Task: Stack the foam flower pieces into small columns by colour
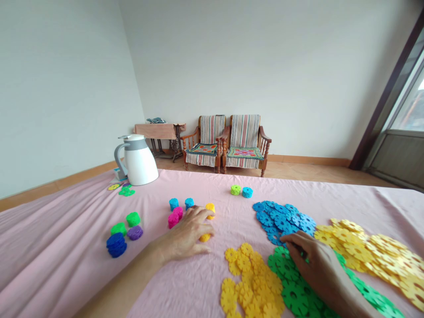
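My left hand [190, 232] rests on the pink cloth with its fingers apart. Its fingertips lie beside a yellow stack of flower-shaped plastic discs [210, 207], and a second yellow stack [205, 237] shows between finger and thumb. Just beyond its wrist are pink disc stacks [173, 220] and light-blue stacks [174, 203]. My right hand [311, 260] is over the pile of green discs [291, 282], fingers curled together. Its fingertips are at the near edge of the blue disc pile [281, 218]; whatever they pinch is too small to make out.
Loose yellow discs lie in a near pile [255, 282] and a right-hand pile [361, 245]. Left stand dark-blue [116, 245], green [133, 218] and purple stacks [135, 233]. A white jug [141, 163] stands at the back left. Lime [235, 190] and blue stacks [247, 192] are farther back.
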`<state>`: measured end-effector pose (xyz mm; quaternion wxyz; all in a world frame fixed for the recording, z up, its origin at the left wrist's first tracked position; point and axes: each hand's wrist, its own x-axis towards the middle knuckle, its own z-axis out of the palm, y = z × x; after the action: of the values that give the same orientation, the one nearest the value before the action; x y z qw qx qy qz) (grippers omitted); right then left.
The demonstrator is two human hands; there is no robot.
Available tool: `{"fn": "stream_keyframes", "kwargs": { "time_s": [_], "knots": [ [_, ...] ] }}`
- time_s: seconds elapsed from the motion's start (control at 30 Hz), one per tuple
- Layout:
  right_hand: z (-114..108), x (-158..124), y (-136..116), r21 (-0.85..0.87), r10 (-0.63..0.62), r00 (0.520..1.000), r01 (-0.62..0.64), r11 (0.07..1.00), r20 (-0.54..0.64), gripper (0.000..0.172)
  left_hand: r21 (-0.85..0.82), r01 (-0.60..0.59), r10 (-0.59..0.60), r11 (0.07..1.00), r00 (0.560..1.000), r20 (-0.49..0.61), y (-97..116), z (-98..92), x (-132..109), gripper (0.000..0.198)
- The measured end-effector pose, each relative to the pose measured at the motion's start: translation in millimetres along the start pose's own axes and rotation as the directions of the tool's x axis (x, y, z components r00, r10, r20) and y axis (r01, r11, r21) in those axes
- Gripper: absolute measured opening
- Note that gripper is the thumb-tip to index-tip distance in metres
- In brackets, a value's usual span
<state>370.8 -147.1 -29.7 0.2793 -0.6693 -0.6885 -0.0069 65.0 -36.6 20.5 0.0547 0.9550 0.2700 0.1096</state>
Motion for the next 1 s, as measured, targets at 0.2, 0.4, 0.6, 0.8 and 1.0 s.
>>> {"fn": "stream_keyframes", "kwargs": {
  "time_s": [0.2, 0.4, 0.6, 0.8, 1.0],
  "knots": [
    [0.6, -0.3, 0.6, 0.005, 0.028, 0.999, -0.028, 1.0, 0.04, 0.032, -0.012, -0.014, 0.014, 1.0, 1.0, -0.011, -2.9, 1.7, 0.1, 0.02],
    [1.5, -0.2, 1.6, 0.02, 0.011, 0.999, -0.011, 1.0, 0.034, 0.032, -0.035, -0.011, 0.01, 0.999, 1.0, -0.021, -3.3, 2.9, 0.4, 0.018],
    [0.5, -0.3, 1.0, 0.018, 0.01, 1.0, -0.011, 1.0, 0.026, 0.031, -0.037, -0.002, 0.001, 0.999, 1.0, -0.011, -4.1, 0.3, -0.1, 0.018],
    [1.3, -0.3, 0.7, 0.004, -0.015, 1.0, 0.015, 1.0, -0.021, 0.03, -0.081, -0.007, 0.002, 0.997, 0.998, -0.067, 21.0, -0.4, 4.3, 0.028],
    [0.1, 0.1, -1.4, -0.009, -0.018, 1.0, 0.018, 1.0, -0.013, 0.03, -0.137, 0.035, -0.029, 0.99, 0.999, 0.042, 47.8, 16.4, 9.1, 0.027]
  ]
}}
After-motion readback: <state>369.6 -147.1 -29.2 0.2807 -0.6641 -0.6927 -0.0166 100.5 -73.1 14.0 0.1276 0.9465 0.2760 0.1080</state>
